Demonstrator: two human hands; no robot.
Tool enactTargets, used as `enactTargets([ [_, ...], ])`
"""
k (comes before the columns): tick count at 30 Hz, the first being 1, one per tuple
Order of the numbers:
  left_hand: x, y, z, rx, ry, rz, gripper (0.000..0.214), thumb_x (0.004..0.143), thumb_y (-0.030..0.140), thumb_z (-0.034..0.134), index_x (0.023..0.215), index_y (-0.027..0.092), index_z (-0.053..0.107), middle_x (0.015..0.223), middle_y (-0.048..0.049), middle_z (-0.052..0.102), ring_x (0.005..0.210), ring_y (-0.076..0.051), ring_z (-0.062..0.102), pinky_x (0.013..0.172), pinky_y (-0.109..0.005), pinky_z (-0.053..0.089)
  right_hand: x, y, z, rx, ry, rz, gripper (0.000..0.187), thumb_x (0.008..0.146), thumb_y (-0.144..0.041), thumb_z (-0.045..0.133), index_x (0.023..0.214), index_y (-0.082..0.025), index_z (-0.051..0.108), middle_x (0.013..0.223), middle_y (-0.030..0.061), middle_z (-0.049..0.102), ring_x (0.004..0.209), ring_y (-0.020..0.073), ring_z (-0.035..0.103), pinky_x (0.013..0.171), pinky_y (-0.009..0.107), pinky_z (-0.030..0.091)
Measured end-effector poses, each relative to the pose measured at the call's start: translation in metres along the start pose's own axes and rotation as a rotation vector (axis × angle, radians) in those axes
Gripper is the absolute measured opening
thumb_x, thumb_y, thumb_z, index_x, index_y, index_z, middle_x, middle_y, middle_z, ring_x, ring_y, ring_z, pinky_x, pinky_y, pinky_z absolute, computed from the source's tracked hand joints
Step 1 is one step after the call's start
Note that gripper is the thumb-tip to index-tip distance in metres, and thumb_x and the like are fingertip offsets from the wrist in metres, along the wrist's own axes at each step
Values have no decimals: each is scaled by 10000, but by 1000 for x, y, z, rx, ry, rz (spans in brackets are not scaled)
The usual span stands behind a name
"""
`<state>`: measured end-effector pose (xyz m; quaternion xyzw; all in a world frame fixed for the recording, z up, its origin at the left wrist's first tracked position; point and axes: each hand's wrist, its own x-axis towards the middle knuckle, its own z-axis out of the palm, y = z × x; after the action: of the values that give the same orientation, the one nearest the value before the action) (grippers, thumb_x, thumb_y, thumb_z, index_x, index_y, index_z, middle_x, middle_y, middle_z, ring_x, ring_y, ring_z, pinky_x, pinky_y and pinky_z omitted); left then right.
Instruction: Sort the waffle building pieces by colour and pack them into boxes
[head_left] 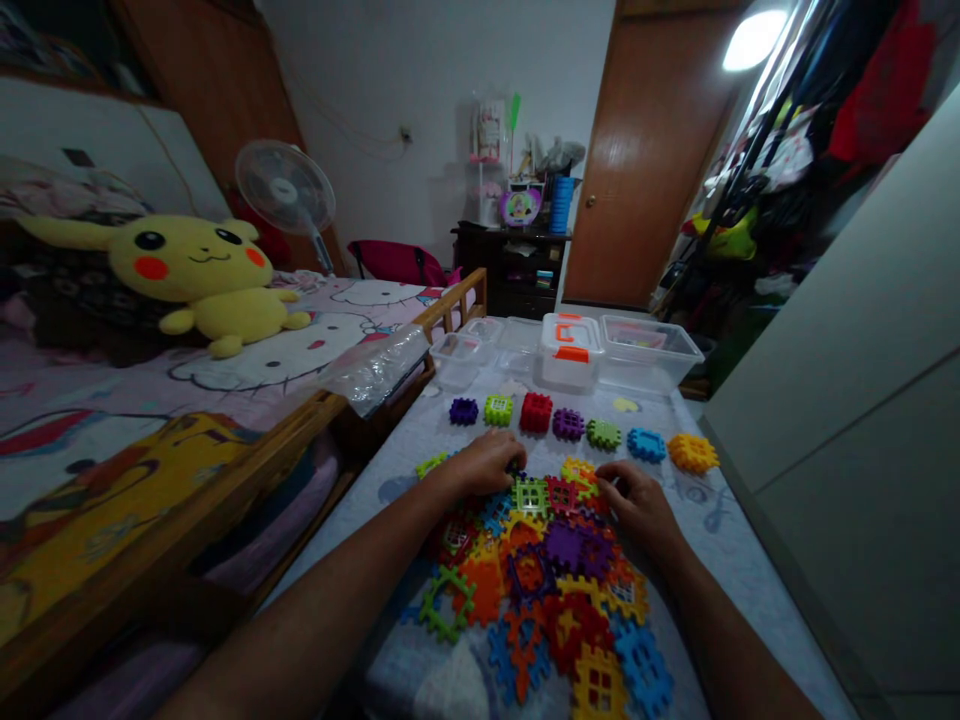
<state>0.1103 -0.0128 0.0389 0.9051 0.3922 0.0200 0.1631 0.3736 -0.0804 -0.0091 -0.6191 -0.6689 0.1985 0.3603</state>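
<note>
Touching toothed pieces (566, 545), left hand (491, 462) and right hand (641, 502) half-hide fingers whose grip I cannot tell.

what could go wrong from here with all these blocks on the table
The left hand is close to the lime block in the back row, so a bump might shift it. Pieces overlap in the pile, so pulling one could drag others along. The yellow block sits near the right edge of the table and might get knocked off.

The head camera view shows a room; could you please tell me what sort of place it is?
Probably a home bedroom: there is a bed with cartoon bedding, a large yellow plush toy on it and an electric fan.
</note>
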Motion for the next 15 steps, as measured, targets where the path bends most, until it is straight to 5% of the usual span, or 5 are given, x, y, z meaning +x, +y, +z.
enactTargets([
  [6, -5, -8, 1, -280, 98, -34, 198, 723, 94, 574, 876, 168, 676, 858, -15, 683, 807, -153, 613, 737, -225, 455, -1, -4, -1, -3, 8, -4, 250, 763, -368, 499, 783, -187, 670, 733, 40, 666, 613, 172, 568, 618, 300, 441],
  [15, -9, -24, 7, -666, 271, -145, 199, 743, 155, 571, 924, 148, 653, 870, -31, 693, 814, -171, 636, 779, -282, 494, -2, -3, -1, -2, -2, 14, 256, 781, -398, 501, 796, -196, 658, 741, 39, 675, 609, 172, 574, 612, 301, 451],
])
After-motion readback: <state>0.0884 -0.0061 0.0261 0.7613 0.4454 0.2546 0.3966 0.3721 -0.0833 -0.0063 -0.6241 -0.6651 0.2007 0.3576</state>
